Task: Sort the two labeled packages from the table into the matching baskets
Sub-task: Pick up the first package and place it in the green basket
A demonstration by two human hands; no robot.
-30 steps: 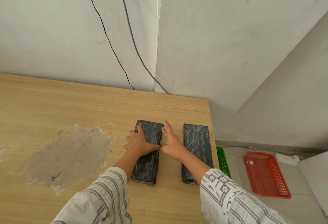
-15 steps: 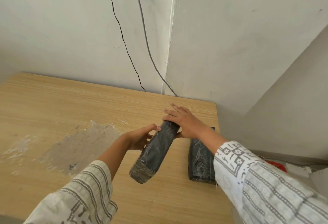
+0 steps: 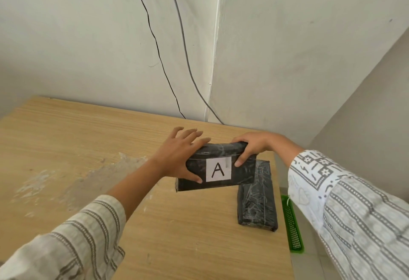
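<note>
I hold the package marked A (image 3: 218,169) lifted clear of the counter (image 3: 88,146), label facing me, long axis running left to right. My left hand (image 3: 177,157) clamps its left end, thumb on the front face and fingers (image 3: 192,134) spread over the back. My right hand (image 3: 254,146) grips the right end, fingers curled over the top edge, thumb on the front.

The second package (image 3: 256,200) lies flat on the counter just below and right of the held one, long axis pointing away from me, no label showing.

A green basket (image 3: 292,224) sits on the floor right of the second package, past the counter edge. My right hand is nearer to it. Its marking is not visible, so I cannot tell whether it matches A.

The wood counter is bare with a scuffed patch to the left; white walls stand close behind.
</note>
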